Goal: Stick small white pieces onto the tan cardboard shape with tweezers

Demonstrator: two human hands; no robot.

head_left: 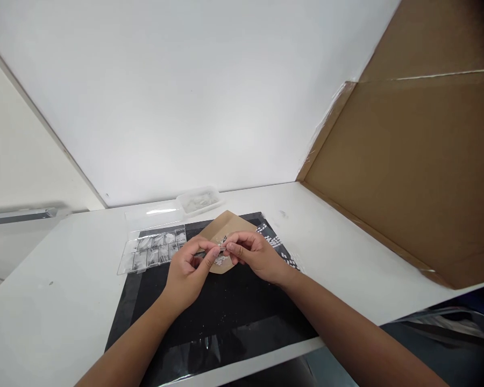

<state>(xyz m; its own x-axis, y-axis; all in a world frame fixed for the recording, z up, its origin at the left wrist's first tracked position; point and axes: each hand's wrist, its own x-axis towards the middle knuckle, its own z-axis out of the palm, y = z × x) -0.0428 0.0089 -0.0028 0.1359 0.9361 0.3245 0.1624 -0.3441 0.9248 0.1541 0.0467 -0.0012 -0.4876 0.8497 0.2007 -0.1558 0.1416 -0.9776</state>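
Observation:
Over the middle of the black mat (221,317), the fingertips of my left hand (186,274) and my right hand (260,255) meet in two pinches. A small, thin piece spans the gap between them; its kind is too small to tell. Both hands are closed on it. Below the fingers lies a kraft-brown folded paper (228,219) with small white and dark bits on it, partly hidden by my hands. Rows of little white rectangular pieces (272,240) lie along the mat's right edge, close to my right hand.
Left of my hands, a clear compartment box (159,250) holds little bags, its transparent lid raised. Behind it stands a translucent white tub (199,200) with pale contents. A cardboard panel (403,172) borders the white table (358,263) on the right; a white wall (210,97) rises behind.

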